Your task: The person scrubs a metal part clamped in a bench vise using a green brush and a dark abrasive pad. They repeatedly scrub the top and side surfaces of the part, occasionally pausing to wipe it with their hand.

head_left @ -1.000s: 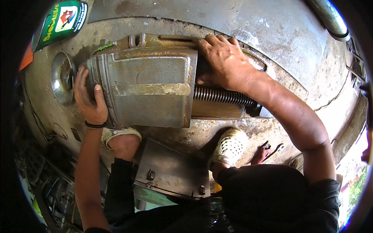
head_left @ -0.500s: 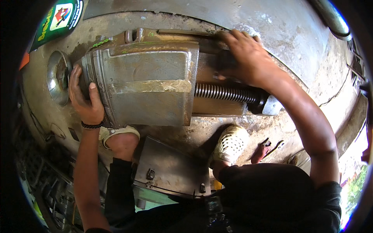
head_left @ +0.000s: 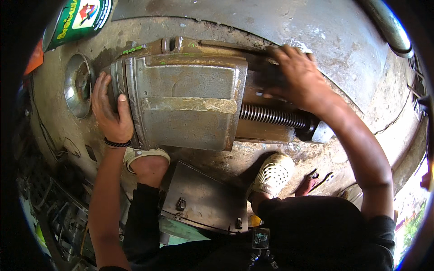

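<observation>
A large grey metal machine vise (head_left: 190, 83) lies on the floor in front of me, with brown, greasy guide rails and a tan strip across its top. My left hand (head_left: 112, 110) rests against its left end, fingers stretched and thumb apart. At the right, a threaded screw (head_left: 273, 116) runs out of the body to a metal end block (head_left: 322, 133). Above this screw, my right hand (head_left: 300, 74) is curled over a dark object (head_left: 271, 79) on the rails. Motion blur hides what kind of thing that is.
A shiny metal bowl (head_left: 79, 86) stands left of the vise, below a green tin (head_left: 81, 22). Across the back lies a metal sheet (head_left: 271, 22). Near my feet are a dark metal box (head_left: 203, 194) and a red-handled tool (head_left: 307, 184). Metal parts (head_left: 58, 212) crowd the lower left.
The whole view has shifted, so the scene sits a little farther right and lower. My left hand stays on the vise's end; my right hand stays over the rails, its dark object still blurred.
</observation>
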A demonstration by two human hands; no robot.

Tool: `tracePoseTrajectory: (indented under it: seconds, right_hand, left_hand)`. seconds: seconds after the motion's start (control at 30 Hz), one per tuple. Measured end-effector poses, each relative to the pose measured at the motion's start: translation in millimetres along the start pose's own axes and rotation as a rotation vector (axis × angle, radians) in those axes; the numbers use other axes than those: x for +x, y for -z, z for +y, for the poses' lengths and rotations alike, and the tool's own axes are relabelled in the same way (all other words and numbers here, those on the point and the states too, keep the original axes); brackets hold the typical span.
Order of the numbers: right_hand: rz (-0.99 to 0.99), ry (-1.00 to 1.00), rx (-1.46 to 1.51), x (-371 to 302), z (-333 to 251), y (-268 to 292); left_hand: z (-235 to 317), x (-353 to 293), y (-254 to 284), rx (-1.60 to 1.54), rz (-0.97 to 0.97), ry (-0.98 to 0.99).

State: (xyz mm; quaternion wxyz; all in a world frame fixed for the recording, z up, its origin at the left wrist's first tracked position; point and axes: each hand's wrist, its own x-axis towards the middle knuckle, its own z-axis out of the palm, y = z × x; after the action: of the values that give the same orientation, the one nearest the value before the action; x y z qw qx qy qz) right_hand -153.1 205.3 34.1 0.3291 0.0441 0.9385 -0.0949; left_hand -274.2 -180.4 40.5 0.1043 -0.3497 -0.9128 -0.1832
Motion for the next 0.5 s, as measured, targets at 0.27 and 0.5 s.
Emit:
tracePoseTrajectory:
  seconds: [0.27, 0.5]
  right_hand:
    - [0.050, 0.083, 0.077, 2.5, -3.4, 4.0]
    - [0.109, 0.113, 0.127, 4.8, -1.2, -6.2]
  left_hand:
    - [0.7, 2.5, -1.0, 0.021, -0.025, -0.001]
    - [-2.7, 0.6, -2.4, -0.007, -0.015, 0.001]
